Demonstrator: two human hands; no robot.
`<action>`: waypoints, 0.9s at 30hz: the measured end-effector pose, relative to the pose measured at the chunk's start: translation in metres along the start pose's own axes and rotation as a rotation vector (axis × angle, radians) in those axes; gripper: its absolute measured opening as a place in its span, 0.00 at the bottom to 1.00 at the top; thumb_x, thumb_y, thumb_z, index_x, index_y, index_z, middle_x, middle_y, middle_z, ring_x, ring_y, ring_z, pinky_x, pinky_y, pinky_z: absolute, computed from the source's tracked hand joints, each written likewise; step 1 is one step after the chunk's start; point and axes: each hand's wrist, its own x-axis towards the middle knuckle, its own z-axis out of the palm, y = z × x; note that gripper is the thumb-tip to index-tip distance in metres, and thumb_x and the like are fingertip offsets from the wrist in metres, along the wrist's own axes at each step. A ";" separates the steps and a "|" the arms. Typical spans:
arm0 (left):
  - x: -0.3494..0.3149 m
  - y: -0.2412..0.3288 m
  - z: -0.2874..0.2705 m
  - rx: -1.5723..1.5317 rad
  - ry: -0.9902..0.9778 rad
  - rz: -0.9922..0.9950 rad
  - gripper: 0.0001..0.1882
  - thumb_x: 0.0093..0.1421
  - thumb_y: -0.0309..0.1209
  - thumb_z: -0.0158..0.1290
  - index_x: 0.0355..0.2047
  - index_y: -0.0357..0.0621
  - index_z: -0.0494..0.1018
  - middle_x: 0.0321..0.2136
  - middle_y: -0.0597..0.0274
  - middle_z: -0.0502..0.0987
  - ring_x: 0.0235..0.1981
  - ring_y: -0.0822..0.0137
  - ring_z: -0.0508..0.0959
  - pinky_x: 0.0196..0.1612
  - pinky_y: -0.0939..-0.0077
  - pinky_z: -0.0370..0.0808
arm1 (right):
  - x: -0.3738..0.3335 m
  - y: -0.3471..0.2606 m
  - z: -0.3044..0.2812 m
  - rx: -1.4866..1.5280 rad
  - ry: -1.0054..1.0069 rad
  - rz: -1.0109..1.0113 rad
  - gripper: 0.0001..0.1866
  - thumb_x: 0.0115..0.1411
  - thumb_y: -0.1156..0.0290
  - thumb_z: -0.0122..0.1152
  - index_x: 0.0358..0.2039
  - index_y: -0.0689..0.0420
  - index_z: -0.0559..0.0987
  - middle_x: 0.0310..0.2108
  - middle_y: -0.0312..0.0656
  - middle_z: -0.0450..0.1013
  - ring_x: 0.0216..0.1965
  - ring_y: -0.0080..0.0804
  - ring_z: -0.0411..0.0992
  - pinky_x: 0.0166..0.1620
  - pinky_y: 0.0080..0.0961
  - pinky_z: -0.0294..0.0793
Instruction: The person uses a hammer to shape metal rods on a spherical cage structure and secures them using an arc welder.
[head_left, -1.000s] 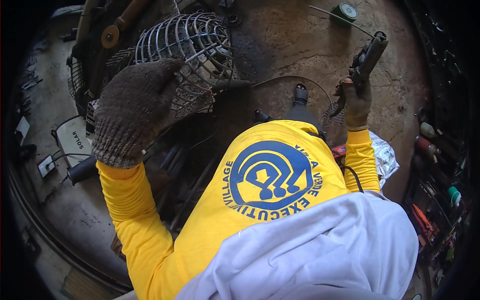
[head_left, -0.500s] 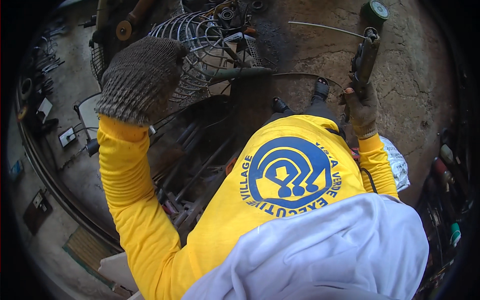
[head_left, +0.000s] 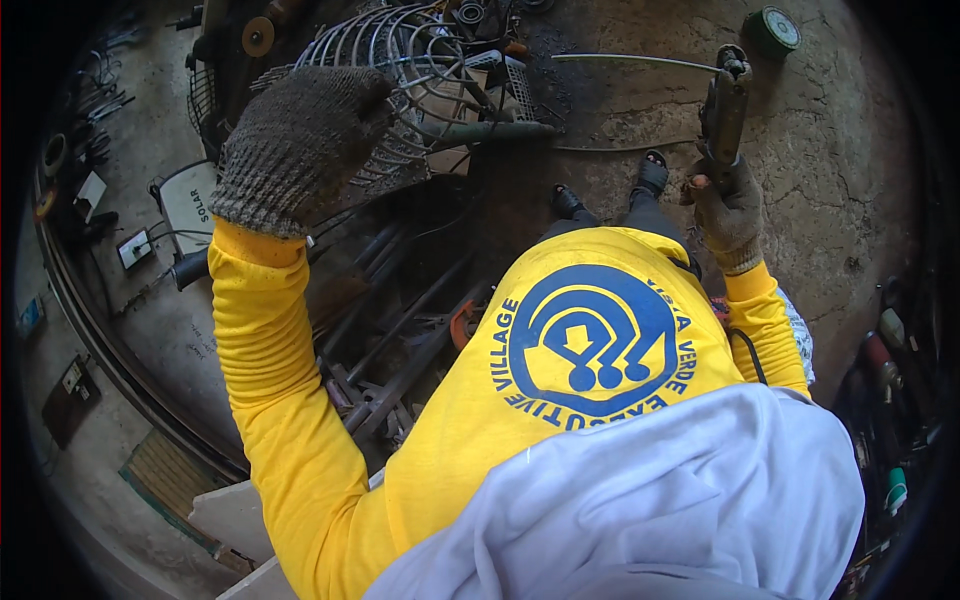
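My left hand (head_left: 300, 145), in a grey-brown knit glove, is closed in a fist beside a piece of metalwork made of curved rods (head_left: 412, 72). Its fingertips face away, so what they hold is hidden. In front of my body on the right, my gloved right hand (head_left: 733, 215) grips a dark welding electrode holder (head_left: 724, 115) that points away from me. A thin pale welding rod (head_left: 630, 59) sticks out leftward from the holder's jaws, its tip apart from the metalwork.
A greenish pipe (head_left: 490, 133) lies by the curved rods, near a white plastic basket (head_left: 518, 88). A round green container (head_left: 773, 32) stands far right. A pale box (head_left: 190, 205) and metal bars (head_left: 395, 385) are on the left; a cable (head_left: 620, 149) crosses the floor near my sandalled feet.
The view has shifted slightly, uncovering more of the pale box. My left hand has moved a little right and upward. My right hand still grips the electrode holder, its rod now lying flatter.
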 end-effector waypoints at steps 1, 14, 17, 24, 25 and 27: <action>-0.003 0.000 -0.001 -0.002 0.003 0.001 0.15 0.63 0.39 0.55 0.46 0.48 0.80 0.39 0.54 0.83 0.41 0.54 0.82 0.45 0.59 0.78 | 0.001 -0.002 0.003 0.041 -0.034 -0.001 0.17 0.64 0.68 0.65 0.51 0.59 0.73 0.34 0.35 0.75 0.31 0.19 0.72 0.36 0.20 0.74; -0.033 0.005 0.003 0.102 0.118 -0.122 0.17 0.64 0.38 0.55 0.51 0.45 0.75 0.39 0.53 0.81 0.41 0.54 0.82 0.44 0.63 0.78 | 0.000 -0.017 0.035 0.151 -0.099 0.005 0.23 0.67 0.58 0.61 0.56 0.59 0.70 0.36 0.35 0.76 0.33 0.19 0.73 0.37 0.20 0.74; -0.056 0.015 0.001 -0.251 0.268 -0.113 0.16 0.64 0.34 0.56 0.50 0.42 0.75 0.38 0.56 0.82 0.39 0.59 0.82 0.44 0.66 0.78 | 0.006 -0.038 0.044 0.310 -0.040 -0.049 0.24 0.69 0.59 0.57 0.60 0.57 0.67 0.38 0.36 0.77 0.34 0.19 0.74 0.34 0.18 0.73; -0.055 0.125 0.104 -1.606 0.462 -0.296 0.13 0.67 0.31 0.56 0.49 0.41 0.75 0.38 0.65 0.80 0.39 0.71 0.79 0.44 0.76 0.76 | 0.029 -0.103 0.100 0.314 -0.299 -0.194 0.27 0.70 0.68 0.53 0.66 0.63 0.61 0.45 0.42 0.76 0.36 0.20 0.74 0.40 0.19 0.77; -0.045 0.138 0.110 -1.632 0.610 -0.229 0.13 0.67 0.33 0.56 0.49 0.41 0.75 0.39 0.66 0.80 0.37 0.71 0.79 0.42 0.75 0.77 | 0.026 -0.109 0.113 0.302 -0.304 -0.222 0.28 0.69 0.70 0.54 0.66 0.64 0.61 0.45 0.42 0.75 0.34 0.20 0.74 0.39 0.19 0.77; -0.032 0.142 0.111 -1.663 0.702 -0.041 0.20 0.65 0.37 0.59 0.53 0.38 0.72 0.43 0.60 0.79 0.42 0.68 0.80 0.44 0.73 0.77 | 0.021 -0.125 0.129 0.264 -0.354 -0.205 0.28 0.68 0.71 0.55 0.66 0.65 0.61 0.44 0.42 0.75 0.33 0.20 0.73 0.38 0.20 0.77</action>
